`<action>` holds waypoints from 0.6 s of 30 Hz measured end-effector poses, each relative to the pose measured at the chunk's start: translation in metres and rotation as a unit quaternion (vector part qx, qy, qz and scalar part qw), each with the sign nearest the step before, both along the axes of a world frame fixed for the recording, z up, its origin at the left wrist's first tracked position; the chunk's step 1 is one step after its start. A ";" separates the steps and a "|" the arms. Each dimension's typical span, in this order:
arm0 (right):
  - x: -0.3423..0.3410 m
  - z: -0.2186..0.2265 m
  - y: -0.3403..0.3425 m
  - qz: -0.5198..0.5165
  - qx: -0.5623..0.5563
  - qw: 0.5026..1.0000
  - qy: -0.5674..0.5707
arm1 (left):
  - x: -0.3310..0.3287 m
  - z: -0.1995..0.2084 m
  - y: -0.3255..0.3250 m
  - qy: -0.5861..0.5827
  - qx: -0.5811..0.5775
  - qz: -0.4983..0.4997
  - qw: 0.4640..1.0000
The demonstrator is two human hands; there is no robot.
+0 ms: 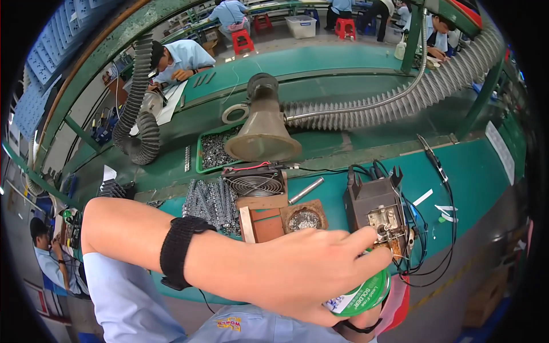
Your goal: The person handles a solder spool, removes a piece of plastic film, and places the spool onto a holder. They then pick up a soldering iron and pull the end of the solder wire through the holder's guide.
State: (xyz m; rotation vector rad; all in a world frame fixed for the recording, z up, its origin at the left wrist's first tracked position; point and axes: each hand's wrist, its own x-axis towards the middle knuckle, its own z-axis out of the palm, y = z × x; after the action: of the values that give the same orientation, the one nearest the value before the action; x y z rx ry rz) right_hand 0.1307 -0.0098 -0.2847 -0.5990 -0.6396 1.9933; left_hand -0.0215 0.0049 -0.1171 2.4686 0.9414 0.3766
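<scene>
My left arm, with a black wrist strap (178, 251), reaches across to the right. The thumb and forefinger of my left hand (309, 266) are closed at the metal front fittings (386, 220) of a dark soldering device (366, 197). Whatever lies between those fingertips is too small or hidden to make out. Just below sits a round green solder spool (366, 294), partly covered by my left hand. My right hand (370, 316) is behind and under the spool, seemingly holding it; its fingers are mostly hidden.
Left of the device are a wooden-framed dish of solder bits (303, 218), a fan (255, 184), stacked metal parts (210, 204) and a green tray (200, 154). A fume hood (264, 134) hangs above. A soldering iron (433, 157) with cables lies right. Other people sit at benches beyond.
</scene>
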 end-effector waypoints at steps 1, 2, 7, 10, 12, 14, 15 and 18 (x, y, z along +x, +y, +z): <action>0.001 0.002 0.000 -0.013 -0.005 1.000 -0.006 | -0.001 -0.001 0.001 -0.001 -0.003 0.001 1.000; -0.001 0.003 0.000 -0.026 -0.007 1.000 -0.011 | -0.004 -0.002 0.002 -0.036 -0.036 0.015 0.999; 0.000 0.015 0.001 -0.090 -0.009 0.995 -0.036 | -0.003 -0.008 0.009 -0.147 -0.106 0.058 0.982; 0.003 0.017 0.000 -0.133 -0.015 0.990 -0.050 | 0.001 -0.013 0.015 -0.173 -0.143 0.073 0.972; 0.011 0.015 -0.003 -0.164 -0.021 0.984 -0.059 | 0.006 -0.013 0.016 -0.188 -0.206 0.092 0.956; 0.023 0.009 -0.009 -0.196 -0.028 0.978 -0.070 | 0.010 -0.005 0.016 -0.174 -0.223 0.110 0.953; 0.016 0.028 -0.010 -0.212 -0.031 0.974 -0.075 | 0.012 0.002 0.016 -0.161 -0.238 0.130 0.949; 0.051 -0.005 -0.019 -0.093 0.089 0.991 -0.032 | 0.013 0.000 0.022 -0.145 -0.175 0.147 0.963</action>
State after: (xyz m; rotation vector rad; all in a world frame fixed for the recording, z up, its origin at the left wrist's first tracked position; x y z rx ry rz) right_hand 0.1815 -0.0289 -0.2901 -0.5937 -0.7643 1.7296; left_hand -0.0087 0.0270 -0.1175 1.8962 1.1380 0.5962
